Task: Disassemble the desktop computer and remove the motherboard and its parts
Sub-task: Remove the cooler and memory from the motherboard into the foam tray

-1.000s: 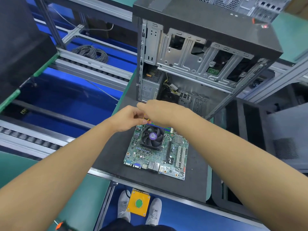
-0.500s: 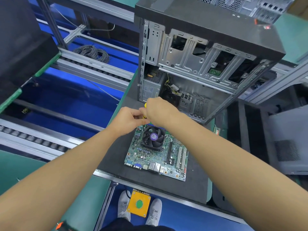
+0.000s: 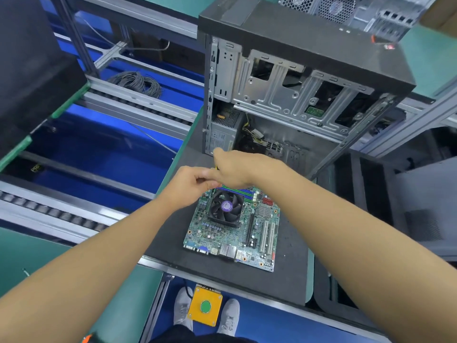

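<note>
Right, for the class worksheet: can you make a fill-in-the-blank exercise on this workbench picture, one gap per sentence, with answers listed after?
1. The motherboard lies flat on a dark mat before the open computer case; its fan has a ____ hub label.
2. The button on the yellow box between the shoes is ____.
3. The left hand and right hand meet over the motherboard's edge nearest the computer ____.

Missing words: purple, green, case.
</note>
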Tool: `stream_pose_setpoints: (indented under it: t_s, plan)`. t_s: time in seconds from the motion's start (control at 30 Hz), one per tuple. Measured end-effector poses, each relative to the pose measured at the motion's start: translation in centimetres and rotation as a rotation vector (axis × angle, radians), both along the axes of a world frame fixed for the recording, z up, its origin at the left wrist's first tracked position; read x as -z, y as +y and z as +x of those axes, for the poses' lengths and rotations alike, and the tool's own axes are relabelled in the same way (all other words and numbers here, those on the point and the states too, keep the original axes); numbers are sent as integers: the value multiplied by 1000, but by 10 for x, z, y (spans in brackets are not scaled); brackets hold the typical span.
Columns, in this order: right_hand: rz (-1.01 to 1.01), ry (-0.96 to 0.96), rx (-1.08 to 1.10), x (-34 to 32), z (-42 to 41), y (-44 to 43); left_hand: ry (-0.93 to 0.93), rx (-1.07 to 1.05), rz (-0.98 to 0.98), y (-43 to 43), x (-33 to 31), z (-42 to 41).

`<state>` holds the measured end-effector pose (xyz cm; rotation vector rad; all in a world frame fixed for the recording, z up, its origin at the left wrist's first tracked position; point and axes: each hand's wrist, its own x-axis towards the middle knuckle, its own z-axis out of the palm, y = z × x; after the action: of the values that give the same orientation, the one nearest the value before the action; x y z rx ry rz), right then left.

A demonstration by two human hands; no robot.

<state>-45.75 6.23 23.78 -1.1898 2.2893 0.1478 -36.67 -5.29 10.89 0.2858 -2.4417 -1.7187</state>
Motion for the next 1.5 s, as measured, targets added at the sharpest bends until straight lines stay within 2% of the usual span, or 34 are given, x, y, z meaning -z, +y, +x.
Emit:
stream_pose_setpoints:
  t_s: [0.1, 0.17, 0.33, 0.5, 0.57, 0.63, 0.73, 0.83, 0.9, 0.97, 1.07, 1.2, 1.37, 1.43, 1.5]
  plan:
    - [-56, 130, 36, 12, 6, -4, 33, -67, -11, 9, 7, -1]
    - [-76, 136, 72, 18, 9, -4, 22, -94, 31, 12, 10, -1]
    - [16, 106, -161, 9, 7, -3, -137, -30, -10, 0, 6, -9]
    - [76, 141, -330, 2, 10, -12, -186, 145, 138, -13, 0, -7]
    - [95, 152, -374, 0, 11, -16, -153, 125, 155, -13, 1, -4]
    - [101, 149, -404, -1, 11, -20, -108, 16, 159, -8, 5, 0]
    - [37, 112, -325, 2, 6, -20, -41, -122, 210, 4, 10, 5]
    - [-104, 66, -16, 12, 7, -15, 21, -174, 226, 10, 11, 7]
    - [-130, 105, 135, 17, 14, -16, 0, -218, 160, 12, 13, 5]
    - [-130, 147, 131, 21, 18, -17, 5, -231, 102, 14, 13, 4]
    - [-137, 58, 9, 17, 18, -18, -22, -139, 154, 8, 7, 6]
    - [-16, 19, -138, 8, 11, -22, -130, 51, 141, -12, 0, 5]
    - [41, -59, -231, 6, -8, -15, -138, 93, 111, -11, 4, 6]
    - [-47, -61, -185, 10, -9, -11, -72, 19, 102, -5, 6, 6]
    - [-249, -52, -38, 24, -1, -5, -43, -78, 109, 0, 11, 7]
